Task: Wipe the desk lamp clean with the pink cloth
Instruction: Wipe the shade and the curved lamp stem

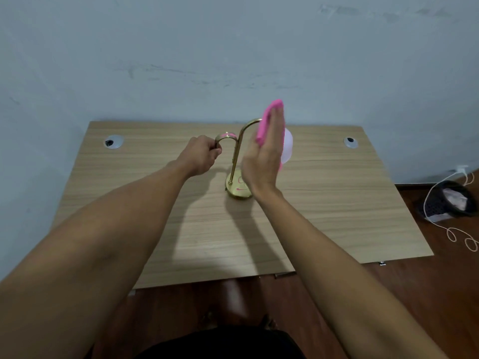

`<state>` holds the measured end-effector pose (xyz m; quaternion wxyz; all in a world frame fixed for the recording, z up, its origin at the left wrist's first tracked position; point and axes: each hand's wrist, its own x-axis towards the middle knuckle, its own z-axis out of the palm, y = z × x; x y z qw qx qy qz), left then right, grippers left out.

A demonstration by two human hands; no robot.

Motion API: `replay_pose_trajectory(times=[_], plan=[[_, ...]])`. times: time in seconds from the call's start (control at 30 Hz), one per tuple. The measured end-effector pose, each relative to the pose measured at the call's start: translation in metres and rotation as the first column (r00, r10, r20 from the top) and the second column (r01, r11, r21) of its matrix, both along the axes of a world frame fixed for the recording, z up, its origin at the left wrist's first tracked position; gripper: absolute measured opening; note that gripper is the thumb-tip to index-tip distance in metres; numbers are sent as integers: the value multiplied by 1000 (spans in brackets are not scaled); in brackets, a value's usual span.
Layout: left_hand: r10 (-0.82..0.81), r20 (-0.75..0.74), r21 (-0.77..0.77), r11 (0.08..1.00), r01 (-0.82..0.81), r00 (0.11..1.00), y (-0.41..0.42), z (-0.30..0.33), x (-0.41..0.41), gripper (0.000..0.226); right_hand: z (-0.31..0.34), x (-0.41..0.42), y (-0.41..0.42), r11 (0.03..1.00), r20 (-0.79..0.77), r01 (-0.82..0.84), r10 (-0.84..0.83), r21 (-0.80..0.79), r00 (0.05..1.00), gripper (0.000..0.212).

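lamp (234, 161) standing upright near the middle of the desk (337, 203), its round brass base sitting flat on the wood, two brass stems rising and curving over at the top

left hand (201, 158) closing in a fist around the end of the shorter curved stem, fingers wrapped tight on the brass, steadying it

right hand (264, 161) standing on edge, fingers straight and together, palm facing the taller stem; cloth (269, 120) lying flat against the fingers and palm, poking out past the fingertips. the hand is pressing the cloth flat rather than pinching it. cannot tell whether cloth is touching the stem or sitting just beside it

white shade (288, 146) showing just behind the right hand, mostly hidden by it

two cable holes sitting in the desk's far corners, left hole (113, 142) and right hole (350, 142)

desk backing against a pale blue wall (233, 60). dark bin (448, 199) sitting on the floor to the right, white cord (440, 225) looping beside it
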<state>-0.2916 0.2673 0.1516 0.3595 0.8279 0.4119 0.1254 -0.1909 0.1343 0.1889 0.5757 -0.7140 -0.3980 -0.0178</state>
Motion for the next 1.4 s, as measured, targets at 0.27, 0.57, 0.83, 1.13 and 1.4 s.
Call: replay_pose_trajectory(times=[0.27, 0.57, 0.83, 1.13, 1.4], plan=[[-22, -7, 26, 999, 22, 1000, -1, 1, 0, 20, -65, -2, 12, 902, 490, -6, 240, -431, 838, 84], [-26, -4, 17, 1000, 26, 1000, 2, -1, 1, 19, -96, -13, -6, 918, 207, -173, 259, -357, 943, 75], [-23, -6, 25, 999, 23, 1000, 0, -1, 1, 20, -98, -7, -23, 926, -589, -80, -167, -370, 791, 41], [-11, -7, 0, 1000, 11, 1000, 4, -5, 1, 19, -36, -27, 11, 984, -471, -131, 59, -121, 880, 49], [-9, 13, -2, 1000, 9, 1000, 8, -10, 2, 20, -71, -29, -12, 974, -665, 78, -203, -212, 718, 40]])
